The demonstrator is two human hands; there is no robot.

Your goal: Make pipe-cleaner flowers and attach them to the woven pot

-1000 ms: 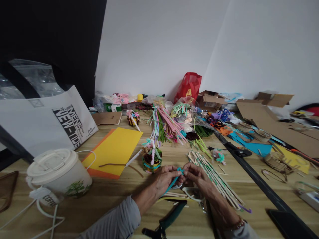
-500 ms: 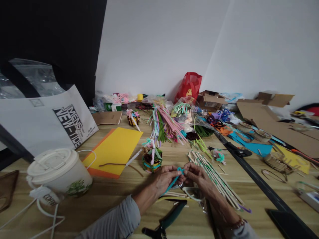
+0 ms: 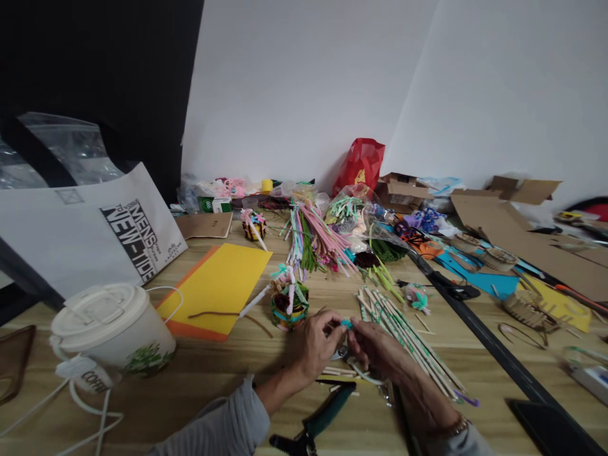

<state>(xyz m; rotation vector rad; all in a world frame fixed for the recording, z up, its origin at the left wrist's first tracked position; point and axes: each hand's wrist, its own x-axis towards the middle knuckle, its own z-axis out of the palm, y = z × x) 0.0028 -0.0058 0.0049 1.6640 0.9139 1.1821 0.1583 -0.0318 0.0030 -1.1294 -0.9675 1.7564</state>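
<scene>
Between the fingertips of both hands is a small bit of blue pipe cleaner (image 3: 346,323). My left hand (image 3: 319,339) pinches it from the left, and my right hand (image 3: 375,342) holds it from the right, fingers curled. Most of the blue piece is hidden by the fingers. Just beyond my left hand stands a small decorated basket (image 3: 289,304) with pink and green twists on top. Pliers (image 3: 327,411) with dark green handles lie below the hands. A bundle of pale sticks (image 3: 408,342) lies right of my right hand.
Yellow sheet (image 3: 218,285) and lidded white cup (image 3: 114,329) are at left. Pipe cleaners (image 3: 323,234) are heaped at the back centre, near a red bag (image 3: 361,166). A black strip (image 3: 503,361) crosses the right side, with woven baskets (image 3: 527,310) beyond.
The blue strand's long tail, which hung below my left hand, no longer shows. My left hand has turned more upright, and my right hand's fingers have curled further over the piece.
</scene>
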